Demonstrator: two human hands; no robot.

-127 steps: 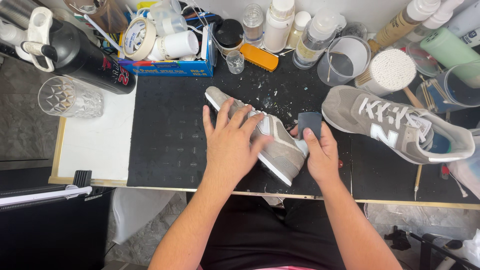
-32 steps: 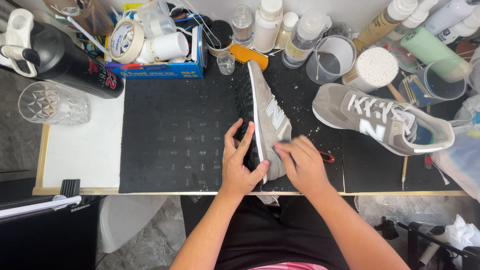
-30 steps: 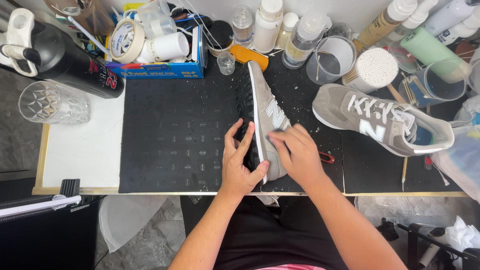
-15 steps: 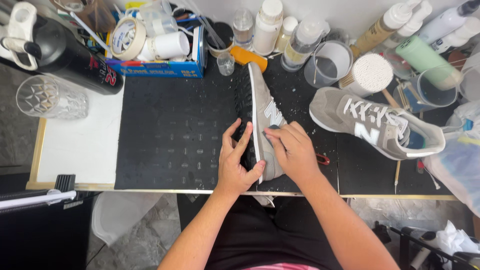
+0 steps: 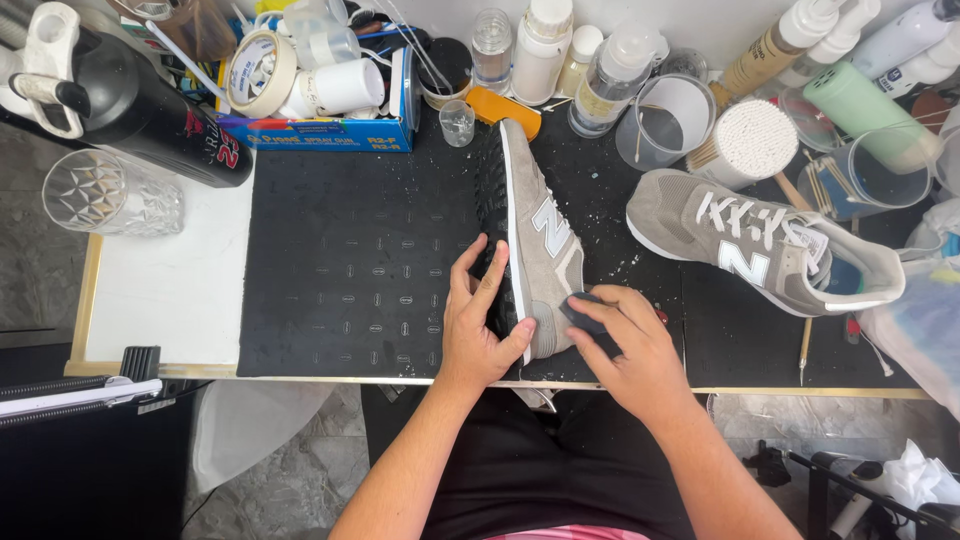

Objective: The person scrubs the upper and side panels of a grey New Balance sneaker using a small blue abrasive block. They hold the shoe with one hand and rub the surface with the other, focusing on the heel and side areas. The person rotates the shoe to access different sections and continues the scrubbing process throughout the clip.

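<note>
The left hand point(image 5: 478, 325) clamped the light, soft-sided grey shoe point(image 5: 535, 250) by its firm sole, while the right hand point(image 5: 630, 345) pinched a small dark pad point(image 5: 583, 312) against the heel.

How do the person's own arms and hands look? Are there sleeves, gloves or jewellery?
Both forearms are bare, with no sleeves in view. The left hand and right hand wear no gloves, and no rings, watch or bracelet can be seen. The fingernails are short and unpainted.

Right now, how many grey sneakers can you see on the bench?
2. One sneaker is tipped on its side mid-mat, gripped by the left hand, with the right hand pressing a dark pad at its heel end. The other sneaker sits upright at the right. None seem hidden.
</note>
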